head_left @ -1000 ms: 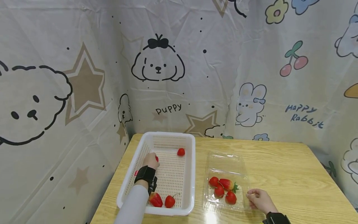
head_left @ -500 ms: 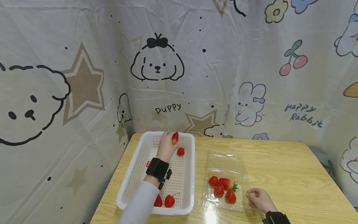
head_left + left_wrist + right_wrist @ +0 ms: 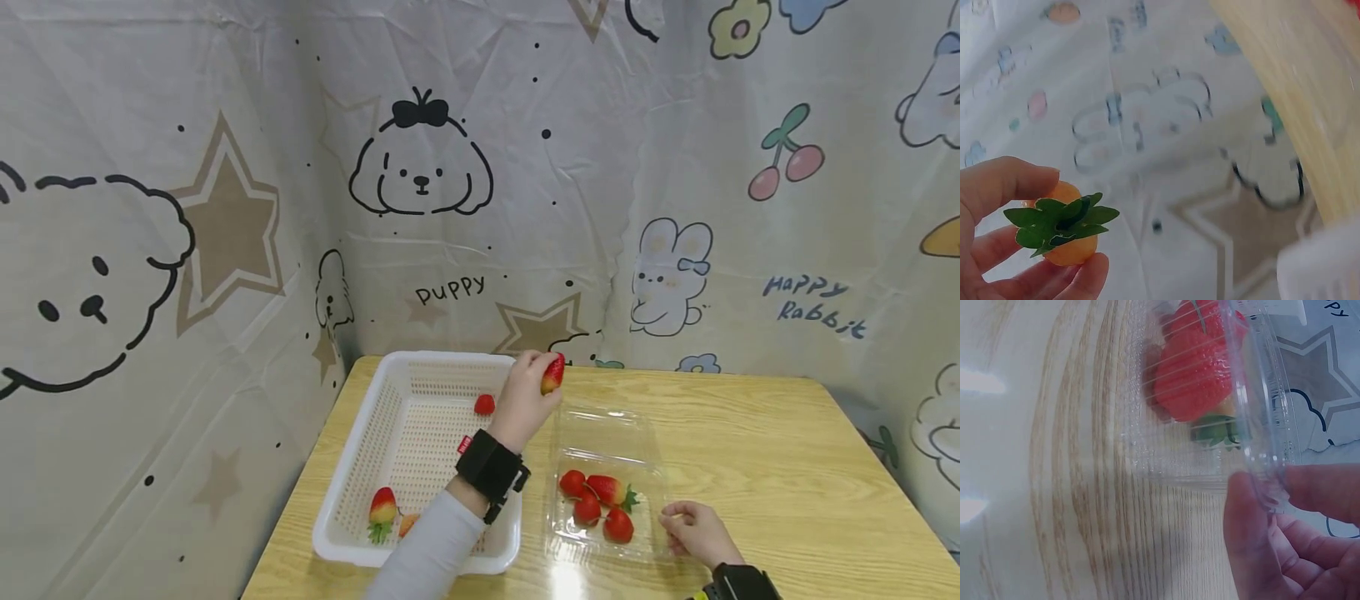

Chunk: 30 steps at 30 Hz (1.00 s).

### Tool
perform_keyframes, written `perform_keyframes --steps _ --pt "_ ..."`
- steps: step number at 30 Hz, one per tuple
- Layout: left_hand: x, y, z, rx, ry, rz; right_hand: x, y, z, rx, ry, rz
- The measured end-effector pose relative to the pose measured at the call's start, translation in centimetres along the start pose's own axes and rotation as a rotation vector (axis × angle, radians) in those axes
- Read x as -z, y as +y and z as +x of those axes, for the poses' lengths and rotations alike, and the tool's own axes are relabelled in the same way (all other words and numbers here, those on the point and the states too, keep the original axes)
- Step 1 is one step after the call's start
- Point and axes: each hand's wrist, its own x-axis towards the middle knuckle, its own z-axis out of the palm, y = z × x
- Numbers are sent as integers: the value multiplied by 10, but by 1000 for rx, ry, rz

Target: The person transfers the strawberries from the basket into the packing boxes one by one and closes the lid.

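Observation:
My left hand (image 3: pixel 527 402) pinches a strawberry (image 3: pixel 553 374) above the right rim of the white basket (image 3: pixel 324 546). In the left wrist view, the green leaves of that strawberry (image 3: pixel 1063 222) face the camera between thumb and fingers. With thumb and fingers, my right hand (image 3: pixel 699 533) grips the edge of a clear plastic box (image 3: pixel 645 542), also plain in the right wrist view. Inside the box lie several red fruits (image 3: pixel 587 509), one a strawberry (image 3: pixel 604 490) with green leaves. The basket holds a red fruit (image 3: pixel 484 404) at the back and a strawberry (image 3: pixel 382 507) at front left.
The wooden table (image 3: pixel 757 450) carries the basket on the left and the box at its middle. The box's lid (image 3: pixel 603 432) lies folded back. A printed curtain (image 3: pixel 450 250) hangs behind and beside the table. My left forearm covers part of the basket's front.
My left hand has lifted the strawberry out of the basket and carried it right, over the rim. My right hand stays on the box edge.

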Motion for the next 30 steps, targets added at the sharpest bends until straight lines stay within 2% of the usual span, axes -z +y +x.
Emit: perform_keyframes --steps 8,14,18,23,30 --pt "-44 40 -20 -22 -151 36 0 1 3 -1 -4 -7" --pt "-77 57 -42 -7 -287 69 2 -1 4 3 -10 -8" --pt "-97 58 -57 3 -362 102 2 -2 2 12 -8 -2" --pt "-120 50 -73 7 -419 184 1 -2 -1 25 -7 4" --pt "-141 39 -88 -9 -440 283 0 -2 -1 29 1 23"
